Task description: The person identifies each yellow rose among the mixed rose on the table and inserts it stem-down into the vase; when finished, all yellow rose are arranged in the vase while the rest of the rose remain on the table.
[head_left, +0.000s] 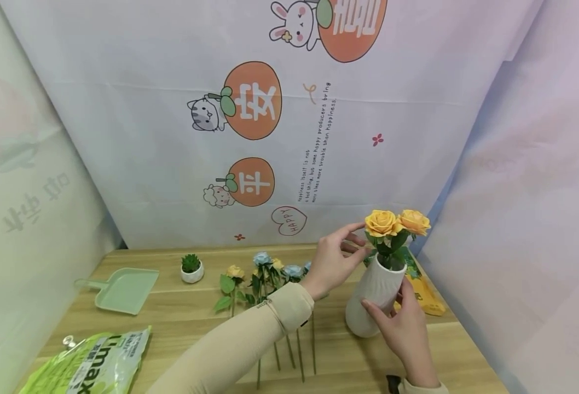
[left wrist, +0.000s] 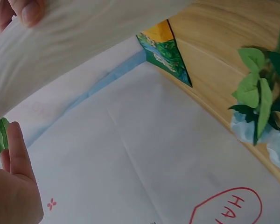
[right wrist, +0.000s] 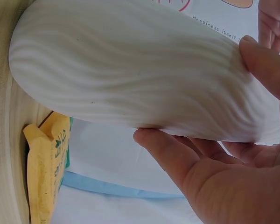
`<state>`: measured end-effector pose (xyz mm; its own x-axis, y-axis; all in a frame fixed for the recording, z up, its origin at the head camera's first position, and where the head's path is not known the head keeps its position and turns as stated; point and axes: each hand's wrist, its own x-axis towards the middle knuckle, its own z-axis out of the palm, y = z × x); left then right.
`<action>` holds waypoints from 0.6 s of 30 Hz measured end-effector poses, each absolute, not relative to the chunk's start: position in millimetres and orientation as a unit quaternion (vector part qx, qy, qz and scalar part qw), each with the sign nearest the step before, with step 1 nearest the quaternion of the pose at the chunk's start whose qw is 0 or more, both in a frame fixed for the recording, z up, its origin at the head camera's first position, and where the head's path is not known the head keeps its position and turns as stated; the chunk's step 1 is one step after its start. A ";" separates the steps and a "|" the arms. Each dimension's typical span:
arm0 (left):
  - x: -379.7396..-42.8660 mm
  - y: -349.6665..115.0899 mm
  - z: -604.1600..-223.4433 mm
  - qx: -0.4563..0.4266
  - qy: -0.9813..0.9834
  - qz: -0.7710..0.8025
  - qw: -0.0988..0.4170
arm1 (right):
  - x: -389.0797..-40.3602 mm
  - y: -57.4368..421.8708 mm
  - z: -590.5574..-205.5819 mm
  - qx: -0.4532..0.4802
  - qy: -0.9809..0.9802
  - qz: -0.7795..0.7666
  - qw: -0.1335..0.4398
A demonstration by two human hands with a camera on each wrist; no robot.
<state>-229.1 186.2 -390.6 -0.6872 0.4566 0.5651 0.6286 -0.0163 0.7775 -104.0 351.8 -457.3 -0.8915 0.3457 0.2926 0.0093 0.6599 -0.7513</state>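
Note:
A white vase with a wavy, ribbed surface leans on the table. Two yellow roses with green leaves rise from its mouth. My right hand grips the vase, thumb on one side and fingers round the other; the right wrist view shows these fingers against the ribbed wall. Beside the vase mouth, my left hand reaches in from the left with its fingers extended, fingertips right at the rose leaves. Its little finger looks straight in the left wrist view. The stems' lower ends are hidden inside the vase.
Several blue and yellow roses lie on the table, partly under my left forearm. Further left are a potted succulent, a green dustpan and a bright green bag. A yellow packet lies behind the vase.

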 end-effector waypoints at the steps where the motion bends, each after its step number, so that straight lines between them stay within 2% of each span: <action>1: -229.6 182.7 -392.0 -0.387 -0.699 -0.598 0.072 | -103.8 351.8 -457.2 -0.101 -0.887 0.400 0.208; 9: -233.5 147.2 -409.4 -0.363 -0.705 -0.608 0.053 | -105.0 349.4 -455.8 -0.100 -0.887 0.399 0.211; 18: -243.7 89.6 -435.4 -0.318 -0.741 -0.588 0.057 | -106.3 349.2 -456.4 -0.104 -0.888 0.393 0.216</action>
